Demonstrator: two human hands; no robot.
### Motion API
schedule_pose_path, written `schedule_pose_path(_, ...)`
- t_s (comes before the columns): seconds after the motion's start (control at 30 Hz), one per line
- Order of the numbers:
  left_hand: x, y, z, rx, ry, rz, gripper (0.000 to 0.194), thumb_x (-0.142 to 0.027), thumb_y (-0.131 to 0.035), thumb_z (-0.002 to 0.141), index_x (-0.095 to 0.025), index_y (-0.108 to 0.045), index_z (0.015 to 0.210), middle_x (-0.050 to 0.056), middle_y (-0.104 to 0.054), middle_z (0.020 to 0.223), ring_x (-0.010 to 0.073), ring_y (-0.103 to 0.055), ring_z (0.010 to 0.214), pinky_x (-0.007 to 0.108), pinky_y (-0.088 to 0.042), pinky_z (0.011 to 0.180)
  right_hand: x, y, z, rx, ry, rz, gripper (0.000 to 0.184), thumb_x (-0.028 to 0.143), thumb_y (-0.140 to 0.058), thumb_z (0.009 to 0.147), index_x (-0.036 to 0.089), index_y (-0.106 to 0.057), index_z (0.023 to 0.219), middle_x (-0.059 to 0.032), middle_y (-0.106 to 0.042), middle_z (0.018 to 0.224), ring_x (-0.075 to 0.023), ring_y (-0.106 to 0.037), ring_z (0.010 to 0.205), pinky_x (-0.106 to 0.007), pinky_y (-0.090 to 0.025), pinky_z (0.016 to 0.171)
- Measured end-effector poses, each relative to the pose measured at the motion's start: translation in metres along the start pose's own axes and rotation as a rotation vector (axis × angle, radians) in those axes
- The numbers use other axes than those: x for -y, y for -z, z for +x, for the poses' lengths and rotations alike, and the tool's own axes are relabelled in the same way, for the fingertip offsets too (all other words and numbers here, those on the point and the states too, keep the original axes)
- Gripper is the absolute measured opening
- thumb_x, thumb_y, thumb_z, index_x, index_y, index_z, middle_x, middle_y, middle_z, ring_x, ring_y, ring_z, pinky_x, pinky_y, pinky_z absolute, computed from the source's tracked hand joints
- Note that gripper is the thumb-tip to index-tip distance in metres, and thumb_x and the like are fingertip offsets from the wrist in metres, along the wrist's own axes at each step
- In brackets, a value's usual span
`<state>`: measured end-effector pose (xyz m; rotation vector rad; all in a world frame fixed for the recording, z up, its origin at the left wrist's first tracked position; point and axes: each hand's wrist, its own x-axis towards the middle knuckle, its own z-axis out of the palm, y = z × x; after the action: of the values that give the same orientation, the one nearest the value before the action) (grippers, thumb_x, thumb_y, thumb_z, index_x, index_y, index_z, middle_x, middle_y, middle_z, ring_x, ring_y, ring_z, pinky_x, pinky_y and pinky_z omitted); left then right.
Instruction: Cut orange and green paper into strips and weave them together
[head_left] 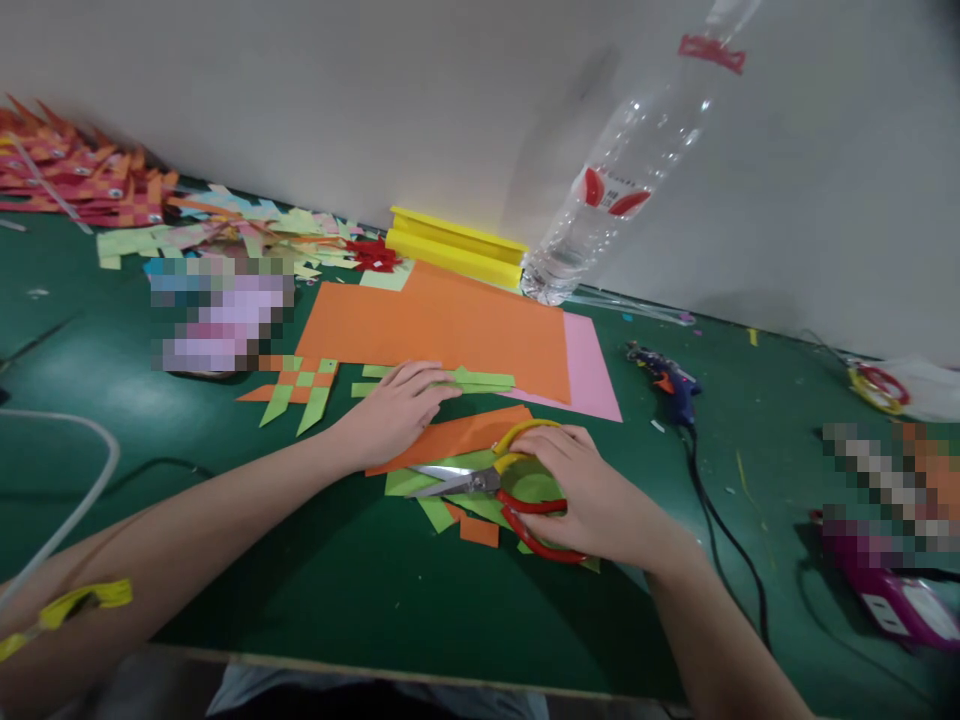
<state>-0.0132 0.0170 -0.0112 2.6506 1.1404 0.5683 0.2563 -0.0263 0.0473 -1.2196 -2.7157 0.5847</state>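
Observation:
My right hand (574,480) grips scissors (487,482) by their red and yellow handles. Their blades are parted and point left, above an orange paper piece (465,437) and green paper scraps (405,484). My left hand (409,405) lies with its fingers stretched over light green paper strips (484,382); its fingertips touch them, and whether any strip is pinched I cannot see. Behind it are a large orange sheet (450,320) and a pink sheet (589,365). A woven green and orange paper fish (300,385) lies left of my left hand.
A tilted clear plastic bottle (600,200) leans on the wall beside a folded yellow piece (454,245). Right are a blue glue gun (675,390) with a black cord and a purple device (885,590). Paper scraps (255,230) and red-orange woven fish (82,175) lie back left.

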Motion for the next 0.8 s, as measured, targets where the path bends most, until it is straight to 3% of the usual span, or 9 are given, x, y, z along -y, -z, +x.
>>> schedule_pose_path(0.17,0.0027,0.0029,0.0004,-0.035,0.020,-0.146,0.030,-0.017,-0.035,0.099,-0.018,-0.053,0.122,0.008,-0.054,0.130,0.0209,-0.039,0.130,0.043,-0.035,0.108,0.0031,-0.0041,0.0031,0.000,0.028,0.021,0.039,0.033,-0.063,0.078,0.022,-0.054,0.113,-0.0072,-0.063,0.115,-0.0256,-0.054,0.112,-0.045,-0.039,0.098)
schedule_pose_path(0.37,0.0016,0.0050,-0.0001,0.025,-0.004,-0.093,0.026,-0.020,-0.048,0.095,-0.018,-0.056,0.119,0.009,-0.053,0.132,0.0246,-0.037,0.131,0.046,-0.032,0.110,0.0056,-0.0069,0.0061,-0.006,0.041,0.050,0.037,0.031,-0.063,0.077,0.022,-0.054,0.112,-0.0080,-0.062,0.116,-0.0270,-0.055,0.113,-0.046,-0.039,0.097)
schedule_pose_path(0.8,0.0028,0.0013,-0.0013,0.025,-0.006,-0.042,0.026,-0.021,-0.046,0.097,-0.018,-0.057,0.120,0.008,-0.053,0.132,0.0229,-0.037,0.132,0.042,-0.031,0.110,0.0076,-0.0090,0.0079,0.012,0.043,0.009,0.039,0.036,-0.064,0.079,0.022,-0.052,0.114,-0.0061,-0.062,0.117,-0.0244,-0.054,0.113,-0.044,-0.037,0.099)
